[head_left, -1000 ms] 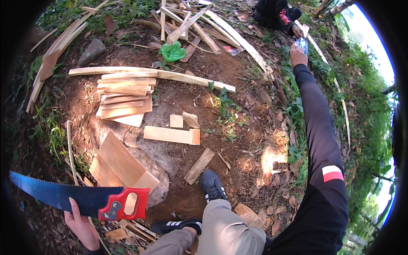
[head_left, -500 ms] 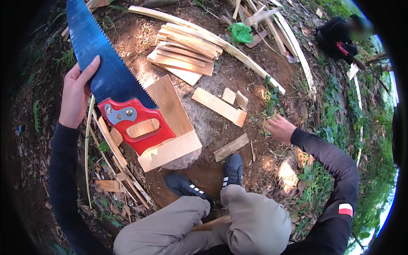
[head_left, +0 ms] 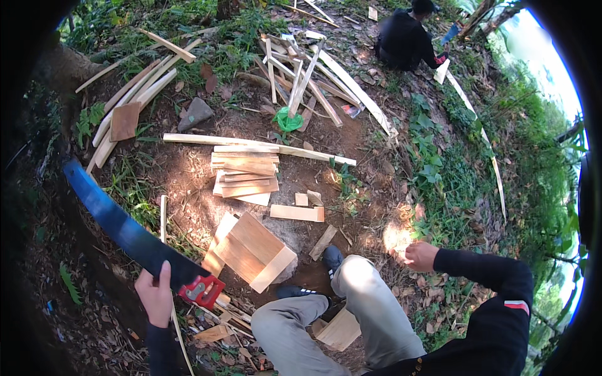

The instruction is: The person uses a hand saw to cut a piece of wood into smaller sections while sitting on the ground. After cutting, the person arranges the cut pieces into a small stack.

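A hand saw with a blue blade and a red handle is in my left hand. That hand grips the blade near the handle, thumb on top, and the blade slants up to the far left. My right hand hangs at the right over leafy ground, fingers curled, with nothing visible in them. Between my hands and ahead of my feet, a joined wooden piece of flat boards with a paler edge strip rests on a pale round base. Beyond it lie a short wooden strip and small offcuts.
Stacked wooden slats lie in front of a long pole. Farther off are a pile of wood strips, a green plastic bag and a grey stone. Another person sits at the far right.
My left hand has carried the saw away from the joined boards, lower and to the left. The view has tilted up, showing more ground ahead. My right hand's fingers are more curled.
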`<state>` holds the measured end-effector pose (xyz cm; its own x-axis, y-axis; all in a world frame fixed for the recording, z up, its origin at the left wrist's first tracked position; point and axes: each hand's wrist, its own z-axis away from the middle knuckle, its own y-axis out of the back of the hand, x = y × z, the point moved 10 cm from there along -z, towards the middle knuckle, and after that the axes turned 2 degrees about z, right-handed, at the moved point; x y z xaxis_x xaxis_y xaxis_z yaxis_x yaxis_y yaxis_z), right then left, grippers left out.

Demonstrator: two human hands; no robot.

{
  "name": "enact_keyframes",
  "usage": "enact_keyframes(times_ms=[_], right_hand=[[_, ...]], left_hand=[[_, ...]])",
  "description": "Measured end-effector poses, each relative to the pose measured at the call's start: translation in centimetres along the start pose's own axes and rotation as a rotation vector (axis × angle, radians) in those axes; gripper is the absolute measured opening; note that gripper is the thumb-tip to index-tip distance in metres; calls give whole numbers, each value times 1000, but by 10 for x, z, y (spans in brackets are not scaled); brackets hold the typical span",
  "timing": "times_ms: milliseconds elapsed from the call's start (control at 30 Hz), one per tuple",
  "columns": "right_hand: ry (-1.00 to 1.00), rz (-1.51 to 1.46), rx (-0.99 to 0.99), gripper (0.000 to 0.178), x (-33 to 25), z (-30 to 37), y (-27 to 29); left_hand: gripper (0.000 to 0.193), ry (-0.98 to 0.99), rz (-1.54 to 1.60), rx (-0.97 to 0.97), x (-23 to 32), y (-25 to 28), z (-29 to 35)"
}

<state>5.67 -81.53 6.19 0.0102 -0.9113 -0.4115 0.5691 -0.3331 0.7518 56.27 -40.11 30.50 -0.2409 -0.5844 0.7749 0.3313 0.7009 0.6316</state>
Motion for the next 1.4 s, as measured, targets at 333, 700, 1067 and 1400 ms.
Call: enact_keyframes(times_ms=[333, 700, 1067, 1400], right_hand=[[-741, -356, -845, 43, -136, 409, -200], [-894, -654, 293, 38, -110, 227, 122], [-493, -397, 126, 21, 125, 309, 83], [-679, 27, 599, 11, 465, 438, 426]], left_hand=[[22, 126, -493, -136, 61, 124, 206], [28, -85, -246, -130, 176, 85, 186], [24, 209, 99, 157, 257, 4, 63], [29, 397, -32, 641, 381, 28, 130]])
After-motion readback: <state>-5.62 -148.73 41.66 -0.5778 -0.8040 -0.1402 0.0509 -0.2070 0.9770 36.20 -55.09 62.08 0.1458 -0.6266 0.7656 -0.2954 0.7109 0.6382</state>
